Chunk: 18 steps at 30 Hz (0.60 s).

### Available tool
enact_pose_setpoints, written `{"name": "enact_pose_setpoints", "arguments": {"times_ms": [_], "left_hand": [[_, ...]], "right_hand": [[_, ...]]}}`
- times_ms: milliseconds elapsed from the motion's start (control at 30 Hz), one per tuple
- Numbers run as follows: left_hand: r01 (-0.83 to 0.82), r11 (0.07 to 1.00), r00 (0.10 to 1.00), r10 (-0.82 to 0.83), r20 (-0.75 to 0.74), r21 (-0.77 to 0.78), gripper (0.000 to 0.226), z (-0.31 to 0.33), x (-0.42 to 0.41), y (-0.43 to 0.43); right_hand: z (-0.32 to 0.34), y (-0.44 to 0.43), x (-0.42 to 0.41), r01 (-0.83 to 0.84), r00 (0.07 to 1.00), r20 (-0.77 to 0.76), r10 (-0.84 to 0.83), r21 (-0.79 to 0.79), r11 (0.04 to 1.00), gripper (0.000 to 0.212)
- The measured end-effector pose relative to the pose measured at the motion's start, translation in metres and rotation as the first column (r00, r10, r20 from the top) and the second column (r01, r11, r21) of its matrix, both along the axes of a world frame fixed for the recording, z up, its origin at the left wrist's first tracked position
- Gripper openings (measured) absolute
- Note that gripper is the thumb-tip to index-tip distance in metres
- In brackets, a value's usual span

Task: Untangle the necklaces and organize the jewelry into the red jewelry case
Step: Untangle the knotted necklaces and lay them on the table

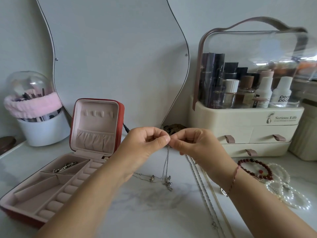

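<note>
Both hands are pinching the top of a thin silver necklace (166,162), left hand (144,143) and right hand (197,145) meeting fingertip to fingertip, while its pendant is trailing onto the marble worktop (151,210) just below them. Little seems done: the red jewelry case (56,177), lying open left of the left hand, is holding only one small piece, and more chains (205,194), a red bead bracelet (253,169) and pearl strands (289,194) are waiting right of the right hand. A wavy mirror (111,57) and a cosmetics organizer (248,117) are standing beyond the hands.

Bare marble countertop (145,212) is lying open in front. Red jewelry case (51,182) is blocking left; cosmetics organizer (248,121) and loose chains (204,191) are crowding right.
</note>
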<state>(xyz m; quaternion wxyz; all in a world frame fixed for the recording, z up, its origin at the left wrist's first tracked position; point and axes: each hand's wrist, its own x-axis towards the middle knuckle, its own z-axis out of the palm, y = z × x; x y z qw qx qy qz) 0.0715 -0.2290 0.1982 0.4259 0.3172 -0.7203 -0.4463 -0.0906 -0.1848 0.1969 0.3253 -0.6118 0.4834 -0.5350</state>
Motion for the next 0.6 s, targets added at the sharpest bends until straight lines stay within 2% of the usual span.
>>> {"name": "enact_pose_setpoints", "arguments": {"times_ms": [233, 367, 500, 600], "left_hand": [[0.044, 0.998, 0.999, -0.044, -0.004, 0.033, 0.010, -0.0051, -0.0024, -0.0020], [0.026, 0.998, 0.997, -0.023, -0.073, 0.050, 0.006, -0.0073, -0.0043, -0.0044], [-0.001, 0.999, 0.989, 0.006, -0.148, 0.035, 0.002, -0.0085, -0.0068, -0.0045], [0.088, 0.989, 0.974, -0.060, -0.221, 0.120, 0.011, -0.0074, -0.0051, -0.0066]], "right_hand": [[-0.0004, -0.0013, 0.0011, -0.017, 0.999, 0.051, 0.019, -0.044, 0.999, 0.013], [-0.0006, -0.0032, 0.0009, -0.093, 0.988, 0.126, 0.088, 0.035, 0.995, 0.016], [-0.0005, -0.0042, -0.0006, -0.157, 0.971, 0.200, 0.134, 0.103, 0.982, 0.009], [-0.0010, -0.0047, -0.0012, -0.164, 0.966, 0.223, 0.133, 0.128, 0.978, 0.009]]}}
